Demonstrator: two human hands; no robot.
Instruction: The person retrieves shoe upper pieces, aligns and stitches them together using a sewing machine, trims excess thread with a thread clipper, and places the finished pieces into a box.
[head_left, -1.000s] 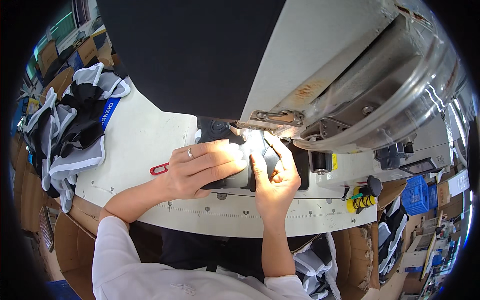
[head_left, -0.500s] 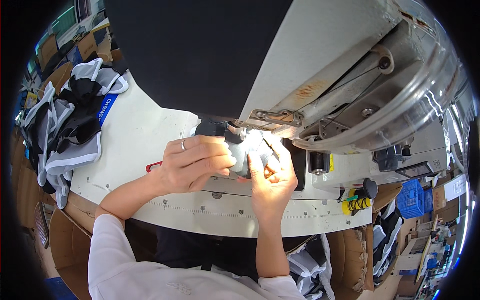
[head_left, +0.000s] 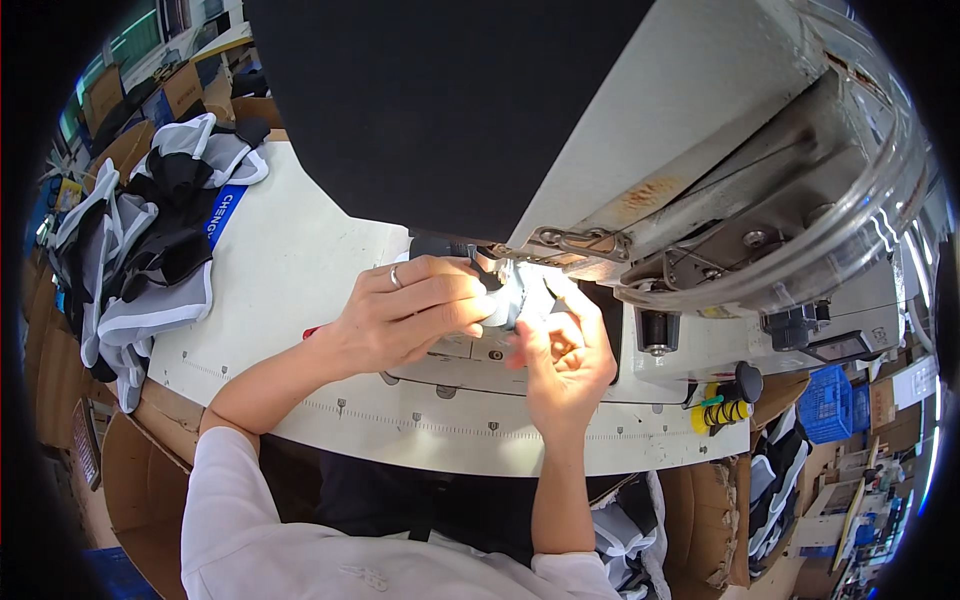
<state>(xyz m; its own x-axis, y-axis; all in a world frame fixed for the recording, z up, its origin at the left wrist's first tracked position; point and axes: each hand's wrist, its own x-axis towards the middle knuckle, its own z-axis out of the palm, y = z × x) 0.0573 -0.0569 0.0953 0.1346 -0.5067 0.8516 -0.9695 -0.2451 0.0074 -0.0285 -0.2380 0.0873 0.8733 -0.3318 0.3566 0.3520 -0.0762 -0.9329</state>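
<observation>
Under the head of a sewing machine (head_left: 690, 130), a small grey fabric piece (head_left: 503, 306) lies in bright lamplight, its upper edge close to the needle area. My left hand (head_left: 415, 305), with a ring on one finger, pinches the left side of the fabric between thumb and fingers. On the other side my right hand (head_left: 567, 355) has curled fingers, its thumb and forefinger at the fabric's right edge. Glare and the machine head hide the needle and part of the fabric.
A pile of grey, black and white fabric pieces (head_left: 155, 250) lies at the left of the white table (head_left: 300, 260). A yellow and black thing (head_left: 720, 412) stands at the right edge. Cardboard boxes (head_left: 690, 510) and a blue crate (head_left: 825, 403) are beyond the table.
The scene has shifted slightly rightward in the view. The fabric has turned and less of it shows below the needle area. My right thumb has moved lower along its edge.
</observation>
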